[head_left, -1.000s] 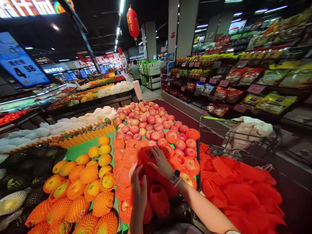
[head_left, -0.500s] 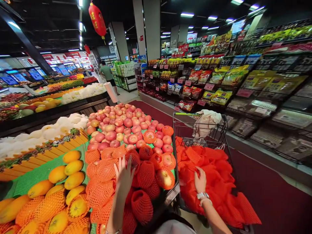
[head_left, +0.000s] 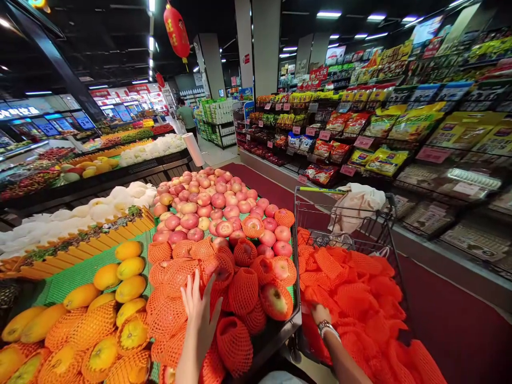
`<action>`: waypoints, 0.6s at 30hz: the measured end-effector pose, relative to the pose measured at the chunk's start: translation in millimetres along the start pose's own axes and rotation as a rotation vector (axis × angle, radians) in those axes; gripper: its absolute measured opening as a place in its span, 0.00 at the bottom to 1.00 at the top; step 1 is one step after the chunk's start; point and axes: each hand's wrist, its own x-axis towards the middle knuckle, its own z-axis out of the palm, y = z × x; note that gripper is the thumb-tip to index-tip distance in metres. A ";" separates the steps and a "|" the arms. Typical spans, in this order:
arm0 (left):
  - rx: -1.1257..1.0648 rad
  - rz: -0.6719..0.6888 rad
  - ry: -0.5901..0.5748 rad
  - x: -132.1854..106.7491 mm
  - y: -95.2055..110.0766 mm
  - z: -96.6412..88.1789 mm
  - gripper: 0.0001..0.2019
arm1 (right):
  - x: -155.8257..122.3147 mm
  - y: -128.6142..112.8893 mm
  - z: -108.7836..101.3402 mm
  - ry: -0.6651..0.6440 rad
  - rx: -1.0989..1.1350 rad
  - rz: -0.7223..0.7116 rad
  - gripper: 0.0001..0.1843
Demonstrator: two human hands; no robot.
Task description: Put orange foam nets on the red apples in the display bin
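Note:
My left hand (head_left: 199,314) is spread open, its fingers lying on apples wrapped in orange foam nets (head_left: 244,290) at the near end of the fruit stand. Behind them lies a heap of bare red apples (head_left: 216,200). My right hand (head_left: 320,313), with a watch on the wrist, is down in a pile of loose orange foam nets (head_left: 360,298) that fills a shopping cart (head_left: 320,190) beside the stand. The nets partly hide its fingers, so its grip is unclear.
Yellow fruit (head_left: 120,266), some netted, lies on green matting to the left. A beige cloth bag (head_left: 358,205) hangs in the cart's far end. Stocked shelves (head_left: 400,133) line the red-floored aisle on the right. A person (head_left: 186,114) stands far down the aisle.
My right hand left the netted apples and swung right into the cart's nets, sinking deeper. My left hand stayed on the netted apples. The view turned right.

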 end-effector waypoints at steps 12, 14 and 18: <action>-0.586 -0.213 -0.293 -43.1 59.8 -8.7 0.13 | -5.6 -161.7 -20.2 0.207 0.570 -0.027 0.15; -0.616 -0.187 -0.307 -30.4 75.2 -5.8 0.10 | -21.8 -192.0 -3.6 0.046 0.651 -0.033 0.15; -0.631 -0.306 -0.441 -14.1 95.8 -7.9 0.29 | -64.5 -229.2 32.0 -0.286 0.713 -0.024 0.20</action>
